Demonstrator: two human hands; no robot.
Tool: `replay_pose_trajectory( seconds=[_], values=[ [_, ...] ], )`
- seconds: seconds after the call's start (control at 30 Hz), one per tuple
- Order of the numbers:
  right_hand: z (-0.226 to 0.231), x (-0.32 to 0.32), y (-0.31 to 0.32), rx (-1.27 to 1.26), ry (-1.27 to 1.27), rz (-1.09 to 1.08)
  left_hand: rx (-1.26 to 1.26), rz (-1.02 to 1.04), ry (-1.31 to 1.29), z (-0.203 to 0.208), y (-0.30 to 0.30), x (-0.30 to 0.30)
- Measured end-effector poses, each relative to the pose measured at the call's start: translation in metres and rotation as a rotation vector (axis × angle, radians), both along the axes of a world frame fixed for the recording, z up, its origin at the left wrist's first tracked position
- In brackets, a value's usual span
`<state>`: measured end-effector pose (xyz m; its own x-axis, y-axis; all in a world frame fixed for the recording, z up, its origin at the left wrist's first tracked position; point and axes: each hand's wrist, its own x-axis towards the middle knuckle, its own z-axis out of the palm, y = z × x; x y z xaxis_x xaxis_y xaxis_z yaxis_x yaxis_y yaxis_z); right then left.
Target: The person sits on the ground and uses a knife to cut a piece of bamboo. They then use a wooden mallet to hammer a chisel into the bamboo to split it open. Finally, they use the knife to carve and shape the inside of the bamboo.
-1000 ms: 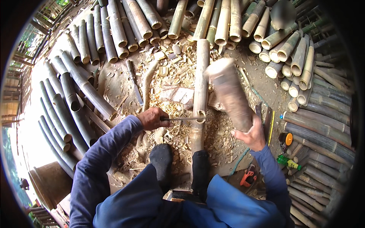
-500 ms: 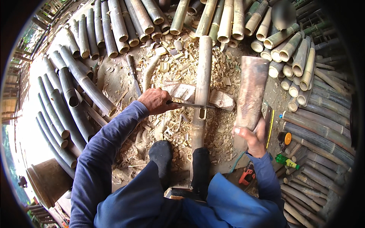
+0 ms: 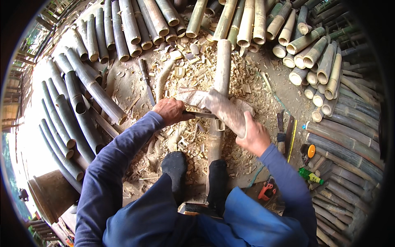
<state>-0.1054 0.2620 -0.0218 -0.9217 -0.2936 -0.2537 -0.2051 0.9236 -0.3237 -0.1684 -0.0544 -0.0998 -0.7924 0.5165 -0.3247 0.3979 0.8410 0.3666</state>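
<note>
My left hand [image 3: 169,111] is closed round the handle of a knife [image 3: 200,115], whose blade lies across an upright-running bamboo pole [image 3: 222,68] in front of me. A rectangular notch with a lifted chip [image 3: 219,125] shows in the pole just below the blade. Gripped in my right hand [image 3: 255,134] is a thick wooden mallet [image 3: 227,112], slightly blurred, tilted over the pole and the blade's outer end, which it hides. Whether mallet and blade touch, I cannot tell. Under the pole is a rough wood block [image 3: 191,97], and one black-socked foot [image 3: 217,177] rests on the pole's near end.
Bamboo tubes [image 3: 119,37] lie fanned along the left and far side, with more stacked poles [image 3: 345,144] at the right. Wood chips [image 3: 197,70] litter the ground. Another knife [image 3: 147,82], a red-handled tool [image 3: 267,190], a green bottle [image 3: 310,175] and a bucket [image 3: 51,195] lie around.
My right hand has swung the mallet leftward from the right side to over the pole and blade. My left hand keeps the knife across the pole, nearly in place.
</note>
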Motion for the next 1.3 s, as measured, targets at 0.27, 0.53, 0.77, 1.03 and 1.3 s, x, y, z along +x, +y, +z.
replay_pose_trajectory(
  seconds=[0.27,0.53,0.77,1.03,1.3],
  values=[
    [0.074,-0.039,-0.038,-0.571,0.341,-0.065,0.054,0.019,-0.053,-0.008,-0.012,-0.001],
    [0.06,-0.044,-0.028,-0.078,-0.279,-0.009,0.071,-0.03,-0.134,-0.006,-0.003,-0.013],
    [0.027,-0.019,-0.033,-0.64,0.063,-0.199,0.029,-0.039,-0.168,-0.001,0.0,-0.015],
    [0.033,-0.036,-0.009,-0.948,-0.49,-0.183,0.042,-0.124,0.078,-0.015,-0.014,0.032],
    [0.058,-0.019,-0.009,-1.022,-0.386,-0.511,0.173,0.004,0.151,0.0,-0.012,0.089]
  ],
)
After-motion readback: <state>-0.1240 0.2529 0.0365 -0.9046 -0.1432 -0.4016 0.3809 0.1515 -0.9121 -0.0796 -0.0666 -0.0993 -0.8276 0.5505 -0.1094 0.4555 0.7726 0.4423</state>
